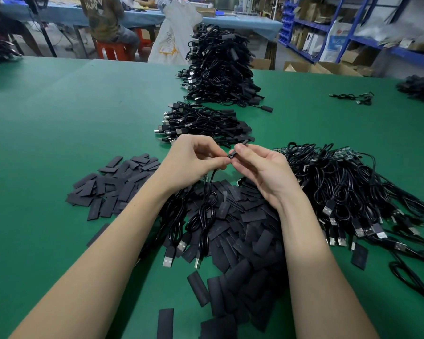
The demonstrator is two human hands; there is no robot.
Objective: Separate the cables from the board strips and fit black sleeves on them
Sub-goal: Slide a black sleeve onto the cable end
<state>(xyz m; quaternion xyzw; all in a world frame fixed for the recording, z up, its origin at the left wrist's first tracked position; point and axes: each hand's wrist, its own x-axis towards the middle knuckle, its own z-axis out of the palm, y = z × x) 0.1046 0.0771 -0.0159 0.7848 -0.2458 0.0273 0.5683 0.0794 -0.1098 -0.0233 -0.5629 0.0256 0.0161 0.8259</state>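
Observation:
My left hand [196,159] pinches the end of a black USB cable [205,216], whose coil hangs down between my forearms. My right hand [260,170] pinches a black sleeve [238,149] at that cable end, thumb on top. Both hands meet above the green table [59,143]. Flat black sleeves [245,243] lie heaped beneath my arms, with more sleeves [115,184] spread out to the left. To the right lies a bundle of cables on green board strips [348,182].
A low pile of sleeved cables [201,124] lies just beyond my hands, and a tall stack of cables [218,67] stands behind it. A loose cable [353,97] lies far right. A seated person [105,23], tables and blue shelving [340,28] fill the background.

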